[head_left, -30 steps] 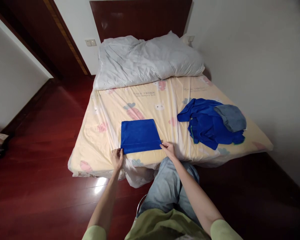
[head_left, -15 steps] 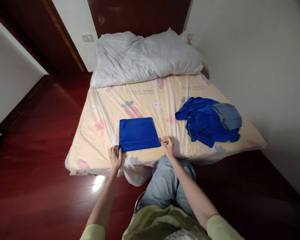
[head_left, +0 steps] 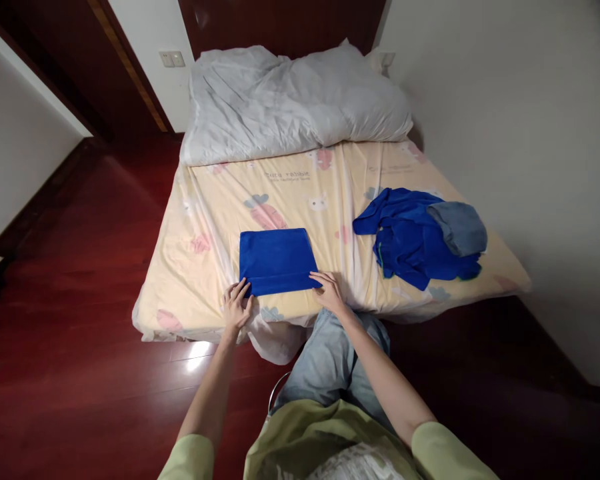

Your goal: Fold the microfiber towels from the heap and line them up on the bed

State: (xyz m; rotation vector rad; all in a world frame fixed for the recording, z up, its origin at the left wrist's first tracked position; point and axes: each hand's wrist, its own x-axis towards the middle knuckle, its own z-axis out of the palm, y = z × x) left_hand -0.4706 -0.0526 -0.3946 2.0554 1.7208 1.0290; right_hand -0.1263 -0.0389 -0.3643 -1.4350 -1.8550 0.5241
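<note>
A flat, folded blue cloth [head_left: 279, 252] lies near the front edge of the bed, a crease running across its near part. My left hand [head_left: 237, 307] rests at its near left corner, fingers stretched onto the fabric and thumb apart. At the near right corner, my right hand [head_left: 329, 292] touches the cloth with extended fingertips, its thumb lower down. Both hands look open; the undersides of the fingers are hidden. Off to the right lies a crumpled blue garment [head_left: 405, 233] with a folded grey-blue cloth [head_left: 459, 228] on top.
The bed [head_left: 205, 213] has a yellow printed sheet. A large white quilt or pillow [head_left: 300, 103] lies across its head end, below a dark headboard [head_left: 285, 27]. A wall [head_left: 540, 167] stands to the right. My jeans-clad knees [head_left: 325, 353] meet the bed's front edge.
Both hands have shifted their fingers onto the cloth's near corners, the right one moving slightly left. A crease now shows higher across the cloth. The view has tilted slightly.
</note>
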